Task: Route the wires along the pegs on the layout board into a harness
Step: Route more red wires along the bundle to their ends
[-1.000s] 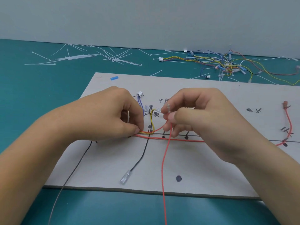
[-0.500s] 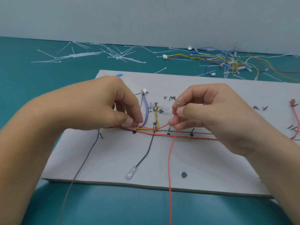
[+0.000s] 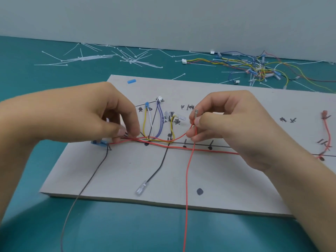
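Note:
The grey layout board [image 3: 227,182] lies on a teal table, marked with black lines, dots and handwritten labels. A bundle of red, yellow, white and purple wires [image 3: 160,140] runs along its middle line. My left hand [image 3: 91,117] pinches that bundle against the board near the left branch. My right hand [image 3: 231,124] pinches a loose red wire [image 3: 187,179] just below its metal terminal [image 3: 196,113]; the wire hangs down over the board's front edge. A second red wire [image 3: 327,131] runs down at the board's right end.
Two black wires [image 3: 160,166] trail toward the front, one ending in a clear sleeve [image 3: 141,188]. A blue connector [image 3: 99,142] lies at the board's left edge. White cable ties [image 3: 109,57] are scattered at the back left, and a tangle of spare coloured wires [image 3: 254,66] at the back right.
My left hand has slid left along the bundle, uncovering the yellow, white and purple branch wires. My right hand still holds the red wire by its terminal. The view has shifted slightly.

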